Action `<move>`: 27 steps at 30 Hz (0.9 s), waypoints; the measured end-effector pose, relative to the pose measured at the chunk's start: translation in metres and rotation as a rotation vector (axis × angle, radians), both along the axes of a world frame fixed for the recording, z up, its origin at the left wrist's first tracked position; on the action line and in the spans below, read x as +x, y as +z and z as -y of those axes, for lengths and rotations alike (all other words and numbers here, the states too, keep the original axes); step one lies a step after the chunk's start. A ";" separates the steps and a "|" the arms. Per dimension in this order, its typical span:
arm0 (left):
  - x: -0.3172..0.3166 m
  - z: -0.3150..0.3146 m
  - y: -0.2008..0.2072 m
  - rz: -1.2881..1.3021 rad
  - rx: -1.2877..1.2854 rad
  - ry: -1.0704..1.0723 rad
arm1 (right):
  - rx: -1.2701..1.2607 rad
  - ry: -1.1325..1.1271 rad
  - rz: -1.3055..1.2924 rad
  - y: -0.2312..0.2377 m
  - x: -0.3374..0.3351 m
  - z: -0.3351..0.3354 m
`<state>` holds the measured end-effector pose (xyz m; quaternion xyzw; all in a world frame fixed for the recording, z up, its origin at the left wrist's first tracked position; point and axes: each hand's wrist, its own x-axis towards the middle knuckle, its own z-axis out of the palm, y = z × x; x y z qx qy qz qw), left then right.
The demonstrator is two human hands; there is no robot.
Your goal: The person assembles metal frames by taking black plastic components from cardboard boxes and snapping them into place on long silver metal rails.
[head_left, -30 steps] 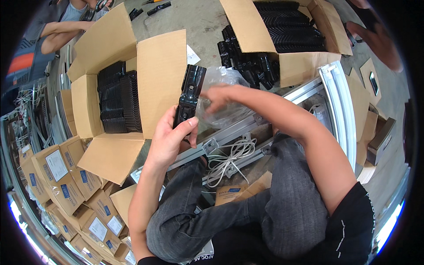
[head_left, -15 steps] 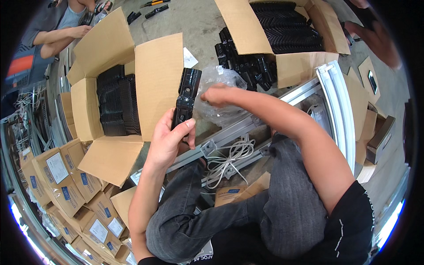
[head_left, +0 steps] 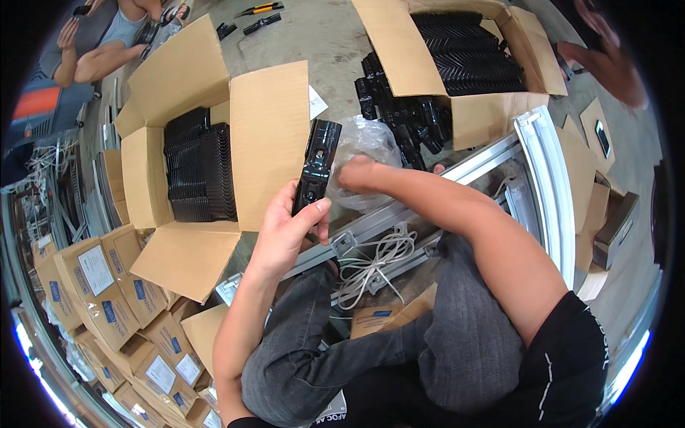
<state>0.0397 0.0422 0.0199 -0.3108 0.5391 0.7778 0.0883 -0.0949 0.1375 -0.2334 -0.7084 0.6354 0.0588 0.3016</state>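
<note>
My left hand (head_left: 294, 227) grips the lower end of a black metal bracket (head_left: 318, 158), thumb across its front. The bracket stands nearly upright and has a hole in its face. My right hand (head_left: 355, 173) is just right of it, at a crumpled clear plastic bag (head_left: 372, 143); its fingers are hidden in or behind the plastic. To the left, an opened cardboard box (head_left: 270, 135) holds rows of stacked black brackets (head_left: 201, 171). Behind the bag lies a loose heap of similar black parts (head_left: 407, 118).
A second open box (head_left: 492, 118) with black parts stands at the far right. An aluminium frame (head_left: 546, 192) with a coiled grey cable (head_left: 374, 267) lies across my legs. Closed cartons (head_left: 100, 278) are stacked at left. Other people sit nearby; a phone (head_left: 602, 139) lies on cardboard.
My right hand has gone deeper into the plastic bag, its fingers now out of sight. The bracket stays in my left hand. The view has shifted slightly.
</note>
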 end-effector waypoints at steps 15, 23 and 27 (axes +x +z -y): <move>-0.008 -0.013 -0.006 0.023 -0.134 0.047 | 0.150 -1.129 1.811 0.093 -0.058 -0.050; -0.036 -0.034 -0.019 -0.056 -0.232 0.026 | -0.105 -1.076 2.029 0.154 -0.062 -0.098; -0.051 -0.044 -0.021 -0.056 -0.257 0.004 | -0.178 -1.073 2.124 0.170 -0.067 -0.108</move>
